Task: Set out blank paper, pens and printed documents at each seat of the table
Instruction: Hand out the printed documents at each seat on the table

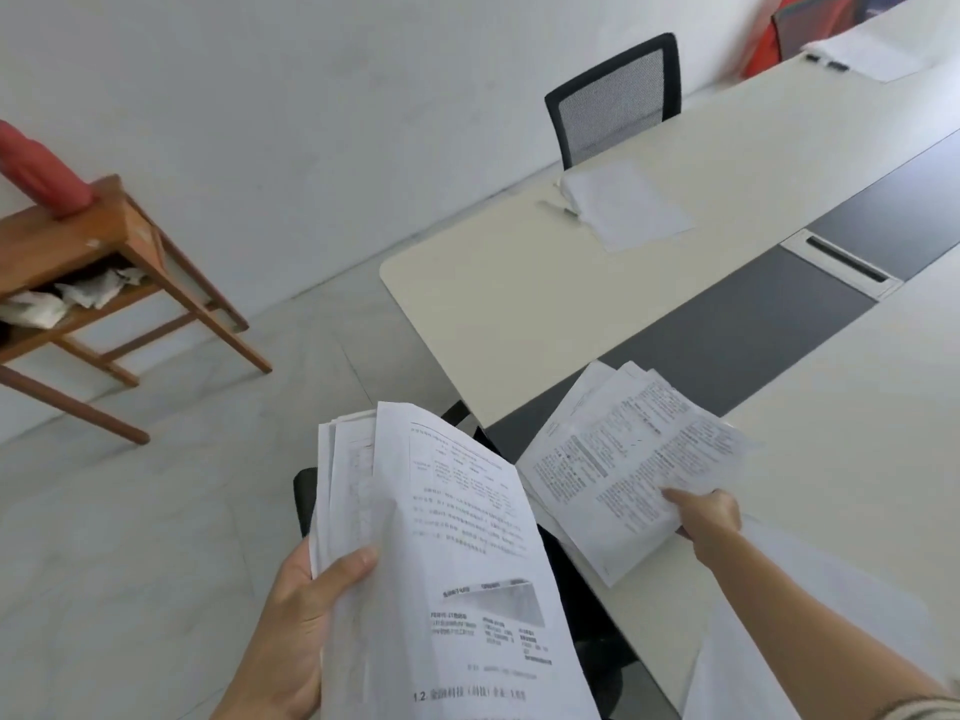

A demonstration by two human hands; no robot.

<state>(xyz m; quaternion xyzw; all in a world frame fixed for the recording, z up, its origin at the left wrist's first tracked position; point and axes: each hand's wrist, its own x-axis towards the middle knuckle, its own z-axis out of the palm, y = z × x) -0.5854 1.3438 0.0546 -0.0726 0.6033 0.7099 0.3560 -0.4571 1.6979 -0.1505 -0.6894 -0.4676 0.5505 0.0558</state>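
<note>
A long pale table point(545, 314) with a dark grey strip down its middle runs from near right to far right. One black mesh chair point(618, 96) stands at its far left side, and in front of that chair lie a set of white sheets point(628, 205) with one pen point(558, 207) just beside them on the left. Farther along the table lies another set of paper point(872, 57) with small dark items next to it, too blurred to make out. On the left of the room a wooden side table point(78, 241) holds a red cylinder point(39, 166) on top and crumpled paper on its shelf. Nothing lies on the near end of the table.

The left hand point(296, 615) grips a thick stack of printed pages point(452, 563), thumb pressed on the front, held over the floor. The right hand point(709, 517) pinches a smaller fanned bundle of printed documents point(623, 465), held over the table's near corner.
</note>
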